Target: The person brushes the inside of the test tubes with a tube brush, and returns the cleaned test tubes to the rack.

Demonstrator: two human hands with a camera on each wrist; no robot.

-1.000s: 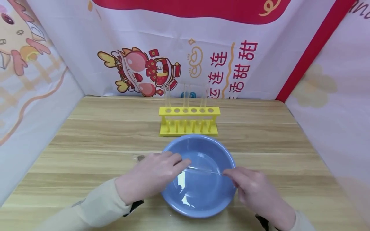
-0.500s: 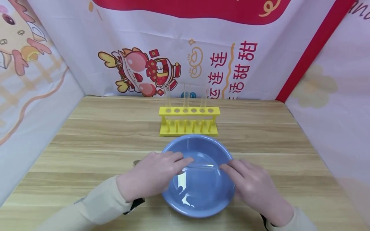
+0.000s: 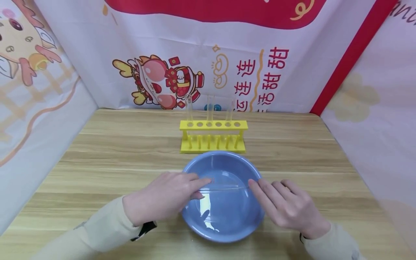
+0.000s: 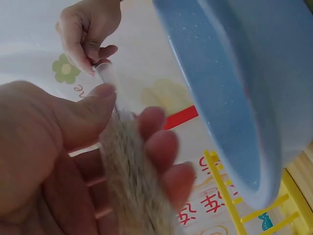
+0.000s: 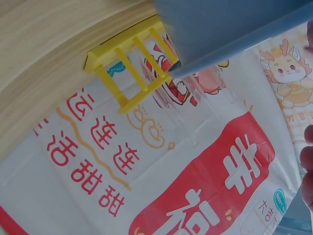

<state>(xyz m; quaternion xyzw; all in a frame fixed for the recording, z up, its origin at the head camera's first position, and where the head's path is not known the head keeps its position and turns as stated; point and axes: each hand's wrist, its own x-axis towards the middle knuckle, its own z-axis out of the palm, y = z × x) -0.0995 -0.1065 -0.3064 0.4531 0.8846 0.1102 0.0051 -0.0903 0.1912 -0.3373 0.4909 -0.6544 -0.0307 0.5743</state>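
Note:
In the head view my left hand (image 3: 162, 196) holds a clear test tube (image 3: 219, 189) over the blue basin (image 3: 224, 236). The tube lies nearly level. In the left wrist view a test tube brush (image 4: 139, 178) with pale bristles shows between thumb and curled fingers, apparently inside the tube. At the basin's right side, my right hand (image 3: 286, 204) pinches the thin wire handle of the brush near the tube's mouth. The left wrist view also shows this pinch, beyond the tube's end. Fingertips (image 5: 307, 169) appear at the right wrist view's edge.
A yellow rack (image 3: 213, 125) stands just behind the basin, with 3 clear tubes (image 3: 209, 108) upright in it. Water appears to lie in the basin. Printed cloth (image 3: 162, 32) hangs behind the wooden table (image 3: 123, 144) and along its sides.
My right hand has turned and its fingers spread more, still at the brush's wire. My left hand has shifted slightly left. The bristled end seen earlier left of it is hidden now.

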